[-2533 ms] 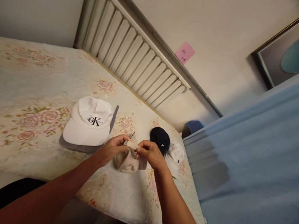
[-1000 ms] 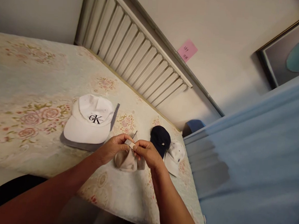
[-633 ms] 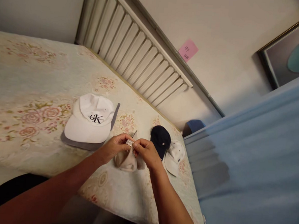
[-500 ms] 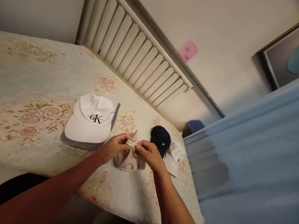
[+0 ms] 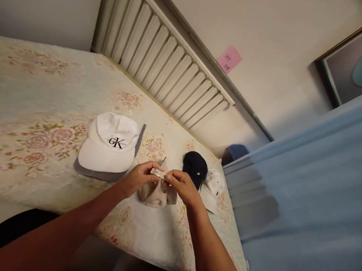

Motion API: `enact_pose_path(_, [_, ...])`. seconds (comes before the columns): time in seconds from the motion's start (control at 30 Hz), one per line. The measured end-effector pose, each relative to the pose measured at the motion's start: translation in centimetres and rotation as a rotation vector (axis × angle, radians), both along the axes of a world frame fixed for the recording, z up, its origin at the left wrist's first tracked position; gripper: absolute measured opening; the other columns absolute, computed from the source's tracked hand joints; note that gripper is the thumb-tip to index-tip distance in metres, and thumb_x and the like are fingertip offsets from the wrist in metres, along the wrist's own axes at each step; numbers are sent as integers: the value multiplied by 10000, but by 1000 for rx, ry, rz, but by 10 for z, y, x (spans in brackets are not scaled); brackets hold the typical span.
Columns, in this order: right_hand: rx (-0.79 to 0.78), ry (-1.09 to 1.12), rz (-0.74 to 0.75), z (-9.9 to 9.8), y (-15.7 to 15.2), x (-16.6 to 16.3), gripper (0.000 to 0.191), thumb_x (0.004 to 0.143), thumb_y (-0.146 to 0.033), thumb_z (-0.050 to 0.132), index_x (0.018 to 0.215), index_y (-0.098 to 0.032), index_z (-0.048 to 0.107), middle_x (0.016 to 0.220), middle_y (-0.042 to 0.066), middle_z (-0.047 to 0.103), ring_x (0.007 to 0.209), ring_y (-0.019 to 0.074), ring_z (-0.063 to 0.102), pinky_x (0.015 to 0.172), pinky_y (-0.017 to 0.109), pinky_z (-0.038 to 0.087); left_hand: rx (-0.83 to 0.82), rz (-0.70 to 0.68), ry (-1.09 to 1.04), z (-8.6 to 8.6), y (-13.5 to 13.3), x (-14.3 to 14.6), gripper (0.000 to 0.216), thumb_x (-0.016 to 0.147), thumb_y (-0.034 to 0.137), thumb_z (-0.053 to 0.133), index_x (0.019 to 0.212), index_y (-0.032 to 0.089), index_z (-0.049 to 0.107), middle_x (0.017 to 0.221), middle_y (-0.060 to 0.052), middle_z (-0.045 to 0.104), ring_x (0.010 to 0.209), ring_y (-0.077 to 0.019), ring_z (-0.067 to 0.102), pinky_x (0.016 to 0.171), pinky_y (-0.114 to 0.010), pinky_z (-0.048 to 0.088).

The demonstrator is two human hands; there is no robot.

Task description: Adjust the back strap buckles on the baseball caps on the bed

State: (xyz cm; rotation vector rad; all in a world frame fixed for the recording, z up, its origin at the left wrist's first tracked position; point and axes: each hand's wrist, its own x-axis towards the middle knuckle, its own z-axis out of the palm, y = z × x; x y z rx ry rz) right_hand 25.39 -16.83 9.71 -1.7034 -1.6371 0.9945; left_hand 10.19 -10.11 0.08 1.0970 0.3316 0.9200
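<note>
A beige cap (image 5: pixel 153 196) rests on the floral cloth in front of me, partly hidden by my hands. My left hand (image 5: pixel 139 178) pinches the left part of its back strap, where a small shiny plate or buckle shows. Close beside it, my right hand (image 5: pixel 182 186) grips the strap's other side between thumb and fingers. Left of my hands lies a white cap (image 5: pixel 113 141) with black letters on the front. To the right are a navy cap (image 5: pixel 195 169) and, partly behind it, another white cap (image 5: pixel 214 186) with a small dark logo.
The caps lie on a floral-patterned cloth (image 5: pixel 48 103). A white radiator (image 5: pixel 161 56) runs along the far wall, with a pink note (image 5: pixel 229 59) above it. A blue curtain or cloth (image 5: pixel 303 192) hangs on the right, below a framed picture (image 5: pixel 350 68).
The shiny plate on the strap has shifted slightly left and tilted between my fingers. Both hands keep their grip, and the caps lie where they were.
</note>
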Motion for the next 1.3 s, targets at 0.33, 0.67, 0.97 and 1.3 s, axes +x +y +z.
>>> enact_pose_path(0.33, [-97, 209, -19, -12, 7, -1, 298, 747, -426, 645, 629, -157, 596, 530, -25, 555, 487, 89, 487, 540, 227, 377, -48, -27, 18, 4, -3, 1, 288, 672, 268, 739, 920, 176, 624, 751, 19, 673, 717, -150, 603, 694, -262, 435])
enact_pose_path(0.67, [-88, 175, 70, -20, -10, 29, 254, 699, -319, 733, 894, -167, 677, 796, 11, 660, 699, 129, 568, 655, 242, 423, 30, 38, 25, 2, -1, 0, 235, 695, 271, 723, 892, 184, 631, 776, 33, 601, 760, -136, 536, 690, -237, 398])
enact_pose_path(0.97, [-51, 35, -6, -29, -16, 39, 185, 675, -152, 631, 855, -174, 668, 739, -25, 615, 647, 113, 530, 624, 232, 413, 39, 56, 56, 7, -2, 1, 237, 681, 263, 702, 885, 172, 625, 792, 16, 605, 777, -151, 542, 713, -256, 398])
enact_pose_path(1.3, [-138, 394, 0, -39, -19, 50, 294, 668, -302, 735, 916, -166, 656, 708, 10, 665, 596, 124, 573, 589, 242, 428, 41, 45, 90, 7, -1, 1, 228, 669, 252, 696, 871, 177, 621, 796, 12, 603, 804, -164, 553, 719, -263, 413])
